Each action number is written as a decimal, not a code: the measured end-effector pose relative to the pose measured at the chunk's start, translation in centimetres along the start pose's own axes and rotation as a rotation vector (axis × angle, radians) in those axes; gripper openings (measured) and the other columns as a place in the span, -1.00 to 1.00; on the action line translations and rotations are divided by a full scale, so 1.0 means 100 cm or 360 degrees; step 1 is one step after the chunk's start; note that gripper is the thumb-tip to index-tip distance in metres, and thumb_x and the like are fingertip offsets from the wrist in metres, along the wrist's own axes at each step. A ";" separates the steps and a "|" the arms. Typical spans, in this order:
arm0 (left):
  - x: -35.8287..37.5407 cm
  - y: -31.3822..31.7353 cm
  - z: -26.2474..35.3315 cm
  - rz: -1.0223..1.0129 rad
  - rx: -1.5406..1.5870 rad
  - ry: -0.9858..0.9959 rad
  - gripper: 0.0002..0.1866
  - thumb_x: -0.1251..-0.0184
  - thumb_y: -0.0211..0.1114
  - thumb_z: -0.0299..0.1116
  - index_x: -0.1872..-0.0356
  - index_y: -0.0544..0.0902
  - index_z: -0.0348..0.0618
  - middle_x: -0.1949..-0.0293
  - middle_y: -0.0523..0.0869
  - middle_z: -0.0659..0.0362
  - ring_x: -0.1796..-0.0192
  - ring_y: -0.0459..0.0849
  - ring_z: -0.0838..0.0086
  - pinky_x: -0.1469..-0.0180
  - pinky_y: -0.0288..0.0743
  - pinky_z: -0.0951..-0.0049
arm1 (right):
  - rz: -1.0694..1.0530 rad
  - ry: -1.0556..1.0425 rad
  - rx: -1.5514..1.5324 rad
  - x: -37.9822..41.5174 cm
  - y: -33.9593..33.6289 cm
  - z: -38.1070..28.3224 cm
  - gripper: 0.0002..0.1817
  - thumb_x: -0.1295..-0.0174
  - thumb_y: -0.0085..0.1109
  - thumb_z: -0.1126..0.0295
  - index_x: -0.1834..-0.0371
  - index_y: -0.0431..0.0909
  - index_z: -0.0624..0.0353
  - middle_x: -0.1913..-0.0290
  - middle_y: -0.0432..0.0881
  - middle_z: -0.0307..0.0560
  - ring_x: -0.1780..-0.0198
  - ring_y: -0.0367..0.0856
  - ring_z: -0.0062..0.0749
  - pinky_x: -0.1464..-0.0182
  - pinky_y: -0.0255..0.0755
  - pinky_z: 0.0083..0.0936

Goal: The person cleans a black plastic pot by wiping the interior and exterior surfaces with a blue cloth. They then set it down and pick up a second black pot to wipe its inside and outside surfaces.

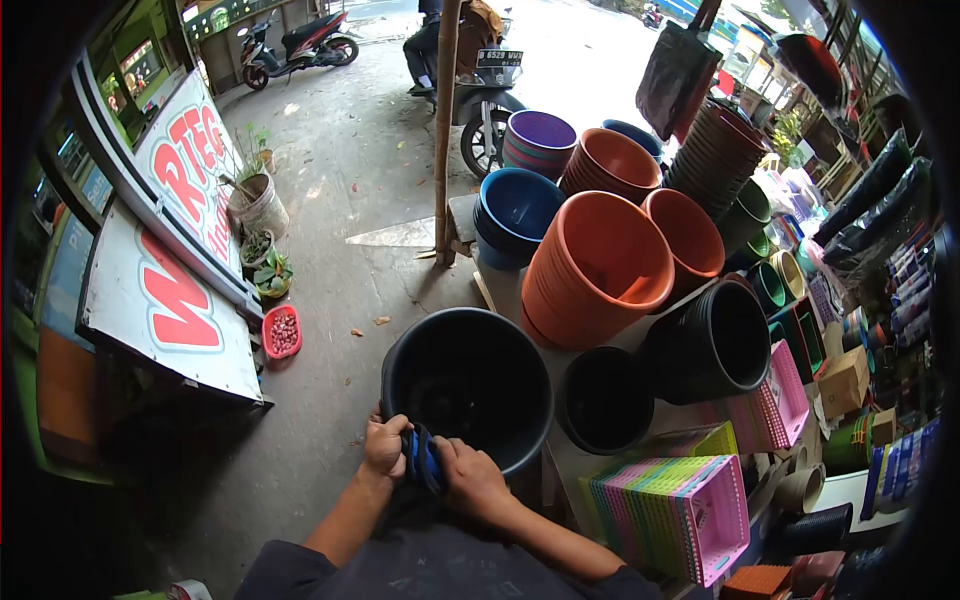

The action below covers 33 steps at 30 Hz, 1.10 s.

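Close to my body, a blue and black cloth is bunched between my two hands. My left hand is closed on its left side, with the knuckles near the rim of a large black pot. On the cloth's other side, my right hand grips it with curled fingers. The black pot stands just beyond both hands, its open mouth facing up toward me. Its dark inside shows some marks at the bottom. What supports the pot is hidden from view.
Stacked orange pots, blue pots and black pots crowd the right side. Pink and green baskets sit nearer. A wooden pole rises ahead. Sign boards and a red basin are left; a person sits on a motorbike.
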<state>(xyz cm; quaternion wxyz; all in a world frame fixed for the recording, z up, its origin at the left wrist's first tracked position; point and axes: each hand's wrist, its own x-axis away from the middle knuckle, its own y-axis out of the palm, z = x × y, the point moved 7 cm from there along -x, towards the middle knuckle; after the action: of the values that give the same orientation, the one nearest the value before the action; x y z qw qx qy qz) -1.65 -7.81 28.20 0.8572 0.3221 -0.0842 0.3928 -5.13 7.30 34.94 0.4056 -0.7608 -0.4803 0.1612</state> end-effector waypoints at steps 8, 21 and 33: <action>0.000 0.025 0.051 -0.0052 0.0079 0.0029 -0.67 -0.04 0.04 -0.79 0.29 0.65 -0.17 0.42 0.69 0.23 0.40 0.64 0.53 0.33 0.52 0.57 | 0.0497 -0.0403 0.0395 0.003 -0.004 0.012 -0.54 -0.11 0.17 0.32 -0.12 0.51 0.16 0.23 0.70 -0.16 0.24 0.72 -0.31 0.15 0.51 -0.36; 0.022 0.019 0.019 0.0016 -0.0697 0.0887 -0.08 -0.02 0.12 -0.67 -0.51 -0.05 -0.35 -0.38 0.27 -0.10 -0.46 0.23 0.17 -0.53 0.02 0.23 | 0.0478 -0.0684 0.0256 -0.003 0.003 0.028 -0.54 -0.01 0.24 0.31 -0.05 0.57 0.10 0.15 0.73 -0.15 0.17 0.74 -0.36 0.08 0.49 -0.43; 0.017 0.002 0.004 0.0317 -0.0434 0.0542 -0.14 -0.01 0.04 -0.77 -0.47 0.06 -0.31 -0.37 0.30 -0.07 -0.41 0.34 0.24 -0.47 0.19 0.31 | 0.0651 -0.0720 0.0588 0.010 -0.005 0.043 -0.60 -0.12 0.16 0.25 -0.08 0.59 -0.06 0.06 0.69 -0.35 0.09 0.65 -0.44 -0.06 0.42 -0.39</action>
<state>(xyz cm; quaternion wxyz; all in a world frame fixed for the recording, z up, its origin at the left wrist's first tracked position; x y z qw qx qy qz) -0.61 -6.90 29.29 0.8516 0.1226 -0.0221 0.5091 -7.65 10.31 32.75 0.3790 -0.7002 -0.3583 0.4875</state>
